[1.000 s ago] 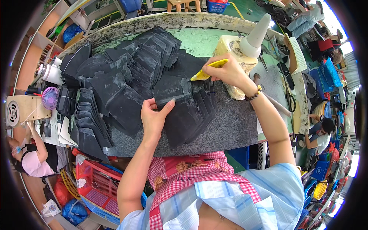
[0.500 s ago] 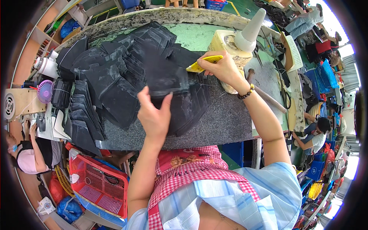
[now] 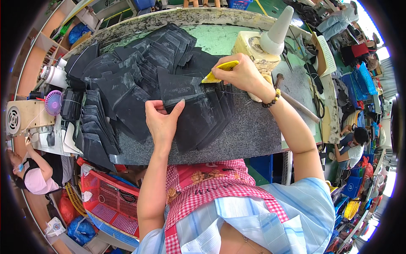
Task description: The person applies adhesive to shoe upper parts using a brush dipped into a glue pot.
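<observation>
My left hand [image 3: 161, 125] is at the near-left edge of a black sheet piece [image 3: 182, 86]. Its thumb touches that edge, and the fingers curl apart from the thumb. My right hand [image 3: 245, 76] is closed around a flat yellow spreader [image 3: 220, 72], whose tip is at the sheet's far-right corner. Pale smears streak the sheet, which overlaps a fanned stack of black pieces [image 3: 198, 127] on a dark speckled slab [image 3: 253, 131]. More overlapping black pieces [image 3: 122, 93] spread to the left.
A yellowed glue bottle [image 3: 253, 51] with a grey cone nozzle stands behind my right hand. Beside it lie a hammer [image 3: 298, 106] and scissors [image 3: 287, 57]. A purple fan [image 3: 53, 102] is at the left. A red basket [image 3: 110, 194] sits below the table edge. Other people work at both sides.
The black sheet, blurred by motion before, now rests sharp on the stack. My left hand has shifted slightly left and down; the spreader's tip has moved a little left onto the sheet's corner.
</observation>
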`<state>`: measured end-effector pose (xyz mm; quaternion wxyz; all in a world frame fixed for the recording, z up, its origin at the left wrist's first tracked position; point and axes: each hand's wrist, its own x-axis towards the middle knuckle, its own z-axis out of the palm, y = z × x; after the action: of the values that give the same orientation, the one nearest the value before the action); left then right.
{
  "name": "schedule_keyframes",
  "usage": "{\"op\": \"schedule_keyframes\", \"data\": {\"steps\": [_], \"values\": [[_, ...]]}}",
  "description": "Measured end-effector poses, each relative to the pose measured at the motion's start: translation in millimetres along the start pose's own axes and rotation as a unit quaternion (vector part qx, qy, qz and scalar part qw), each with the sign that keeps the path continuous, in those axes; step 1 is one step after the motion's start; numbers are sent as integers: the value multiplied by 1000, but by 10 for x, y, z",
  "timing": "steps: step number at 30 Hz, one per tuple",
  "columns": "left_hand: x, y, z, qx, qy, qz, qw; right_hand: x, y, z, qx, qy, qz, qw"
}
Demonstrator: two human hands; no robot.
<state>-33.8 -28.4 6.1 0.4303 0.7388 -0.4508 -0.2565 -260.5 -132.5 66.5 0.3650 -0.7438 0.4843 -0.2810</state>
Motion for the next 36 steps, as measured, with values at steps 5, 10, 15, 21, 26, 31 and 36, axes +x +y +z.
{"op": "schedule_keyframes", "data": {"steps": [5,10,15,21,26,31,36], "values": [[66,72,-64,-18,-31,-29,999,28,-23,9,-5,-2,12,1000],[34,104,-90,138,50,126,981,-35,-70,21,-20,14,-20,1000],[103,198,-125,101,-17,16,995,-41,-13,28,-31,33,-53,998],[173,-30,-173,-197,-101,-127,967,-15,-18,7,-37,11,-19,999],[170,36,-178,-298,-139,-193,924,115,-60,-43,51,-6,51,997],[149,91,-145,-267,-138,-108,948,-8,-64,53,86,-120,7,989],[123,41,-58,-260,-105,-69,957,-333,-109,204,50,13,-206,977]]}}
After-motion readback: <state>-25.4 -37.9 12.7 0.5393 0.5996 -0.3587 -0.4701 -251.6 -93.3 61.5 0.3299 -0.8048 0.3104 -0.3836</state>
